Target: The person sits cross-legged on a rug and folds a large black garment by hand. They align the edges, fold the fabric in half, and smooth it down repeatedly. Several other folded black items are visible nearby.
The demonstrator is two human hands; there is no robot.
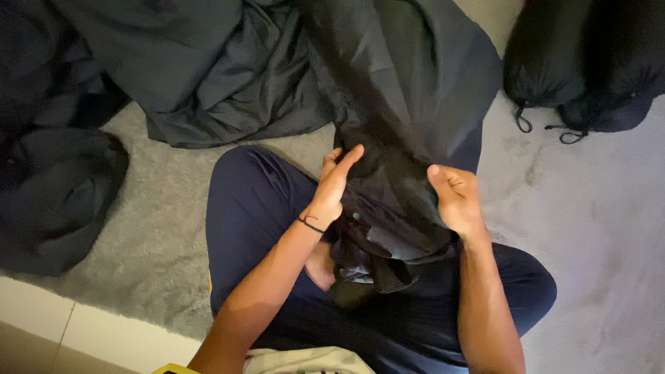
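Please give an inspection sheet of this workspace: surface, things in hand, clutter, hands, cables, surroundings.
Surface: grey carpet, with a pale tiled floor strip at lower left.
Things in hand: dark grey fabric, crumpled over the person's lap.
Clutter: dark fabric heap at left; two black drawstring sacks at upper right.
Hands: left hand and right hand both grip the fabric.
Cables: nothing seen; only the sacks' drawstrings.
Surroundings: the person sits cross-legged in navy trousers.
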